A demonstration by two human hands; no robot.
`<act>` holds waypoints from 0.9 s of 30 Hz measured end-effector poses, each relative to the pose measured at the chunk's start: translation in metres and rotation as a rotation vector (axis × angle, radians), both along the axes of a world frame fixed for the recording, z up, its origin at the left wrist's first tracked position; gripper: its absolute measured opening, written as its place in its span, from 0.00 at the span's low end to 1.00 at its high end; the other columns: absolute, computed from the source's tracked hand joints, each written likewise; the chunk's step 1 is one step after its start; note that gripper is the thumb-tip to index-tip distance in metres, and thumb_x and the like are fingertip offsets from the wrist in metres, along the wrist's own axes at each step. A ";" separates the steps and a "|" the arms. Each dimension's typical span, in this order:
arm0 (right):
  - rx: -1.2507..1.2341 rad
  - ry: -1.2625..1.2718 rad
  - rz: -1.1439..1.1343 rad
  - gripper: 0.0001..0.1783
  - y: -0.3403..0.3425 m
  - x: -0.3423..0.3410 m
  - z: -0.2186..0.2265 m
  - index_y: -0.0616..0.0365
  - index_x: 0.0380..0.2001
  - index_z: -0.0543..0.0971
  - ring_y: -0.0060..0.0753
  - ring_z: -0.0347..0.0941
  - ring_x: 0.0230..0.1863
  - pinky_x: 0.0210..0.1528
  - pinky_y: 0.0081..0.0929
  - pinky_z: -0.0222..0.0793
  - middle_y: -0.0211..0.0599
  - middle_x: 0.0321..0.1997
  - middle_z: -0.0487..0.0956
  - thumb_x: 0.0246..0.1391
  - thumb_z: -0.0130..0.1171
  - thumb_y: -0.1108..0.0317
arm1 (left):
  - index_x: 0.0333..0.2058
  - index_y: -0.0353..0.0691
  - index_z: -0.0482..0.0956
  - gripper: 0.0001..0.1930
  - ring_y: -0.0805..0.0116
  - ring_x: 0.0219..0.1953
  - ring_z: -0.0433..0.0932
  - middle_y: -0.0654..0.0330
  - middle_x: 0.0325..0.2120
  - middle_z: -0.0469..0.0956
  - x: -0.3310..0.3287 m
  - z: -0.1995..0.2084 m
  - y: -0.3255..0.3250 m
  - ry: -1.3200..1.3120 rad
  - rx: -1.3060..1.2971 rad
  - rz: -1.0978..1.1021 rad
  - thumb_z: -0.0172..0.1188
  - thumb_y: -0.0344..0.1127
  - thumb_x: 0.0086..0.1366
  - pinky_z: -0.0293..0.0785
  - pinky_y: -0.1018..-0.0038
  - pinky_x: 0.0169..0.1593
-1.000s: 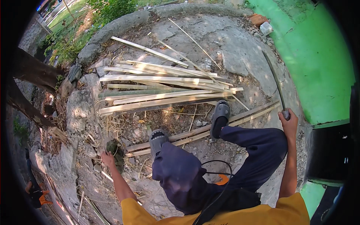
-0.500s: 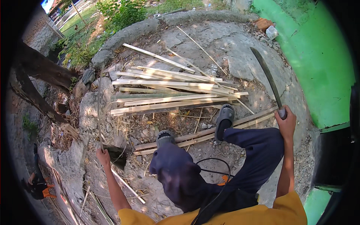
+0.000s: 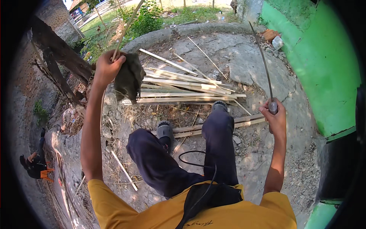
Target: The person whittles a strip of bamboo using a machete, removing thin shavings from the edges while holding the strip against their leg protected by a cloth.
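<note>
Pinching stick (image 3: 130, 21) in left grip (image 3: 108, 68), machete (image 3: 268, 75) in right grip (image 3: 276, 117), someone (image 3: 220, 152) wears lettered shirt (image 3: 244, 213).

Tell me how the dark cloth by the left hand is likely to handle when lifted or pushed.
The dark cloth is probably floppy, since it hangs in creases beside the left hand. It looks fairly light for its size, seeming thin and ragged along its lower edge. Pushed, it would likely crumple rather than roll, as it shows no rigid, round shape.

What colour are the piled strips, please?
The strips are mostly pale cream, best seen in the head view.
</note>
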State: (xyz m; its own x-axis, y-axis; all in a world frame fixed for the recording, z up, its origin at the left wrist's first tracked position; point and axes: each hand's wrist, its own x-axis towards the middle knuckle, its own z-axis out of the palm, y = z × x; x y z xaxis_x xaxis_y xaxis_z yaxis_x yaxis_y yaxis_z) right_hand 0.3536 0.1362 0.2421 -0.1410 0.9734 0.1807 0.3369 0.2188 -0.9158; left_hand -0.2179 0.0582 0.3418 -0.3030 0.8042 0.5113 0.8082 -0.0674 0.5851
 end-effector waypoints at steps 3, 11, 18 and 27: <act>-0.141 0.151 0.046 0.16 -0.016 -0.014 0.021 0.59 0.37 0.77 0.14 0.70 0.23 0.23 0.18 0.66 0.28 0.30 0.81 0.55 0.76 0.66 | 0.25 0.36 0.70 0.13 0.79 0.24 0.64 0.70 0.18 0.64 0.069 0.026 0.026 -0.063 -0.072 -0.214 0.64 0.34 0.64 0.64 0.71 0.28; -0.231 0.453 0.208 0.21 -0.029 -0.049 0.019 0.58 0.40 0.75 0.15 0.70 0.23 0.23 0.17 0.65 0.37 0.37 0.86 0.52 0.79 0.66 | 0.28 0.38 0.80 0.08 0.80 0.28 0.68 0.73 0.22 0.70 0.228 0.005 0.045 -0.368 -0.472 -0.521 0.66 0.34 0.64 0.67 0.75 0.36; -0.407 0.672 0.238 0.16 -0.002 -0.056 0.005 0.56 0.41 0.75 0.17 0.67 0.21 0.26 0.20 0.61 0.23 0.26 0.74 0.53 0.72 0.73 | 0.22 0.44 0.65 0.25 0.70 0.42 0.78 0.58 0.39 0.83 0.246 -0.001 0.054 -0.288 -0.468 -0.609 0.78 0.40 0.58 0.72 0.68 0.49; -0.474 0.968 0.363 0.14 0.034 -0.077 0.064 0.50 0.36 0.73 0.09 0.64 0.21 0.27 0.18 0.63 0.18 0.26 0.70 0.58 0.71 0.75 | 0.24 0.42 0.65 0.29 0.75 0.27 0.66 0.70 0.22 0.68 0.215 0.075 0.046 0.159 -0.481 -0.372 0.78 0.52 0.58 0.64 0.69 0.34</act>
